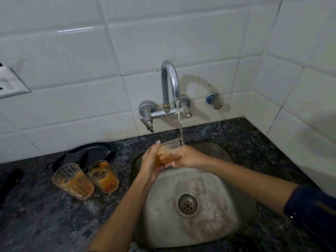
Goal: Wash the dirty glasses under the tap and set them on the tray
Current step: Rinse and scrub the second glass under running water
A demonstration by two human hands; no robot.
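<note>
Both hands hold one dirty glass (170, 151) over the steel sink (214, 224), tilted with its rim under the running tap (171, 84). Orange residue shows through its lower half. My left hand (151, 164) wraps its left side and base. My right hand (189, 157) grips its right side. The water stream (180, 130) falls onto the rim. Two more dirty glasses (73, 180) (104, 176) with orange smears stand upright on the counter to the left. Behind them lies a dark tray (91, 151).
The sink drain (187, 204) sits below my hands. A dark speckled stone counter (40, 220) surrounds the sink. White tiled walls close off the back and right. A wall socket (7, 82) is at far left, a blue-capped valve (213, 100) right of the tap.
</note>
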